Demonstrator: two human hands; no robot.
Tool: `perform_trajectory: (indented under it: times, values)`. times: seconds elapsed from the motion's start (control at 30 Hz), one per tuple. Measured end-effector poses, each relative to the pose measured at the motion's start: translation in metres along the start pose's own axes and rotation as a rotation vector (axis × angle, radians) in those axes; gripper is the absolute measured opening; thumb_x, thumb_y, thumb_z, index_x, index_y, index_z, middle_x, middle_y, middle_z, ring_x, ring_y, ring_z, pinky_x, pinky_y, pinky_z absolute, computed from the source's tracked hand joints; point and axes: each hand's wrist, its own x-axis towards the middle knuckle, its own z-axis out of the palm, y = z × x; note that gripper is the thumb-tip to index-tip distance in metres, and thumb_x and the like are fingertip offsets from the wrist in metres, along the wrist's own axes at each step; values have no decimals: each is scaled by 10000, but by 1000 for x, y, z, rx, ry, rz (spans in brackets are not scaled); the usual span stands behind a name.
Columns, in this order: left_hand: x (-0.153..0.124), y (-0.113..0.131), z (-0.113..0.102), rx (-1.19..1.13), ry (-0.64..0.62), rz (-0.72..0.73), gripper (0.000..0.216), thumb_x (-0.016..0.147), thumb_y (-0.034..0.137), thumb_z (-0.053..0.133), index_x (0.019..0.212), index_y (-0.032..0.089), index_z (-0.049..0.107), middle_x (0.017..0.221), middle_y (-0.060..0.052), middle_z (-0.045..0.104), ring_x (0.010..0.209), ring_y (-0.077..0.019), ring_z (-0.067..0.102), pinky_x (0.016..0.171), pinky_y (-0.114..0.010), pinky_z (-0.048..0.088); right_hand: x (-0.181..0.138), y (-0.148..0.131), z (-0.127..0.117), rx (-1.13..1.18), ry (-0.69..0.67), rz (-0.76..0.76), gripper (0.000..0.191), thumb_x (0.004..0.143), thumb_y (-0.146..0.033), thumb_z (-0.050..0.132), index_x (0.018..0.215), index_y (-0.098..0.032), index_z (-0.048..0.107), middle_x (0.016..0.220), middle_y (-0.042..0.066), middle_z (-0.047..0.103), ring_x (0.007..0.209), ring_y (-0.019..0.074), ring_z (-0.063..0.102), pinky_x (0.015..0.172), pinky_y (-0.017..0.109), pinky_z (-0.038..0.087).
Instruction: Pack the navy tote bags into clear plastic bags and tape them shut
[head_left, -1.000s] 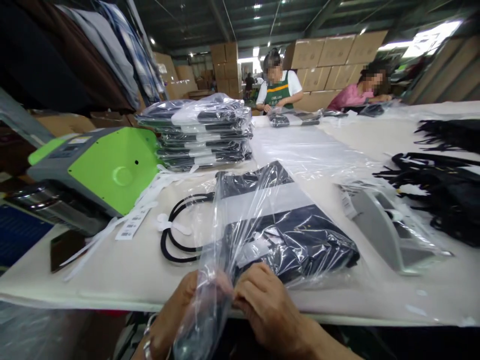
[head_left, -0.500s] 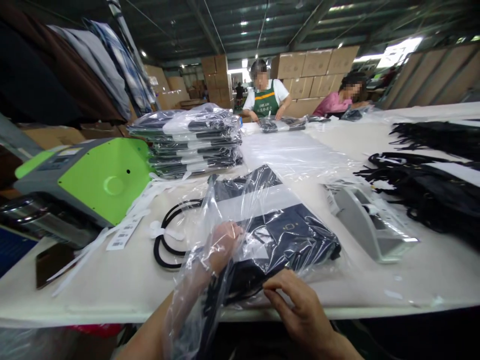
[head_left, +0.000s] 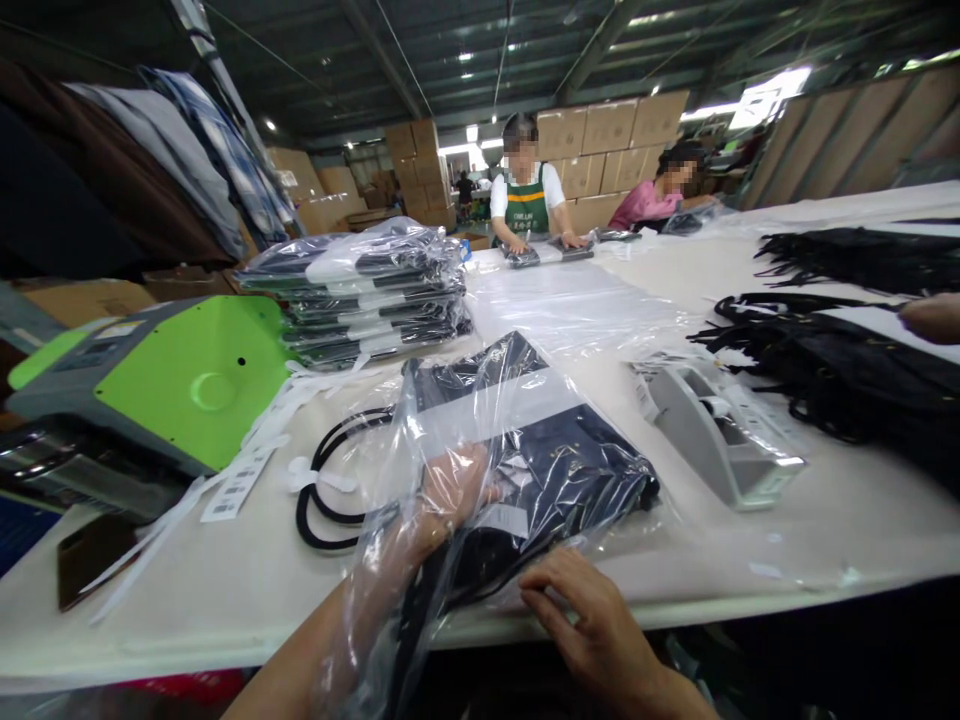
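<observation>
At the counter's (head_left: 225, 590) near edge our left hand (head_left: 450, 495) sits spread inside the clear bag (head_left: 480, 420) against the dark folded garment (head_left: 577, 470), while our right hand (head_left: 592, 620) pinches the bag's slippery, limp mouth, best gripped at its open rim.

A clear plastic bag (head_left: 480, 450) lies on the near edge of the pale table, its open mouth hanging over the edge toward the person. The film is crinkled and glossy, bunched at the mouth and flatter further in. Inside it sits a folded dark navy tote bag (head_left: 577, 470), lying flat with a broad white band across its far part and a small white label showing on its near fold. Its far end reaches almost to the closed end of the plastic bag, tilted slightly to the right. Black cord handles (head_left: 330, 490) lie looped on the table just left of the plastic bag.
</observation>
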Motion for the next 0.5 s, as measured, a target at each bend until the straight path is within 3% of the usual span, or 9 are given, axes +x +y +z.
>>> perform_trajectory:
  times: [0.1, 0.23, 0.4, 0.5]
  values:
    - [-3, -6, 7, 10, 64, 89, 183, 738, 362, 711, 832, 263, 589, 887, -62, 602, 905, -333, 613, 834, -430, 447, 0, 0, 2, 13, -8, 7, 93, 949, -156, 553, 925, -224, 612, 862, 8, 658, 819, 164, 600, 785, 301, 448]
    - [0, -11, 10, -35, -53, 119, 170, 750, 383, 699, 768, 249, 596, 792, -41, 584, 803, -287, 602, 757, -399, 444, -2, 3, 6, 17, -7, 7, 95, 937, -142, 556, 930, -218, 613, 875, 14, 661, 827, 169, 600, 779, 305, 451]
    - [13, -2, -13, -302, -179, 46, 206, 779, 423, 677, 822, 227, 629, 768, -14, 622, 707, -216, 588, 641, -329, 425, -6, 4, 6, 25, -29, 30, 94, 941, -150, 550, 926, -215, 616, 879, 16, 663, 831, 172, 597, 780, 312, 450]
    - [22, -1, -27, -510, -131, -57, 284, 762, 452, 703, 921, 221, 662, 840, -17, 666, 753, -207, 611, 674, -312, 449, -7, 4, 5, 31, -30, 39, 86, 946, -164, 549, 928, -216, 615, 887, 17, 668, 844, 174, 599, 789, 314, 448]
